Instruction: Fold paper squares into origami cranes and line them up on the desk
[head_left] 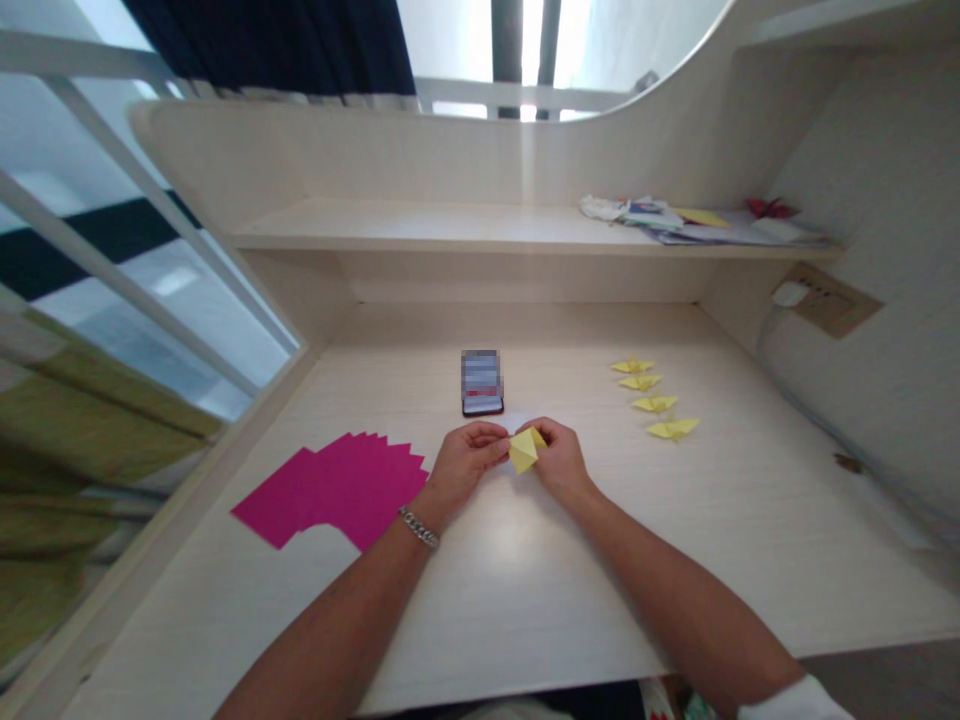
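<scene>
A small piece of folded yellow paper is held between both hands, just above the middle of the desk. My left hand pinches its left corner between thumb and fingers. On the other side, my right hand grips the paper's right edge, its fingertips partly hidden behind the fold. Several folded yellow paper cranes stand in a slanting row to the right of my right hand. Left of my left forearm, magenta paper squares lie fanned out and overlapping.
A phone with a lit, blurred screen lies just beyond my hands. Papers are piled on the shelf at the back. A charger sits in the wall socket at right, its cable running down. White bars flank the left.
</scene>
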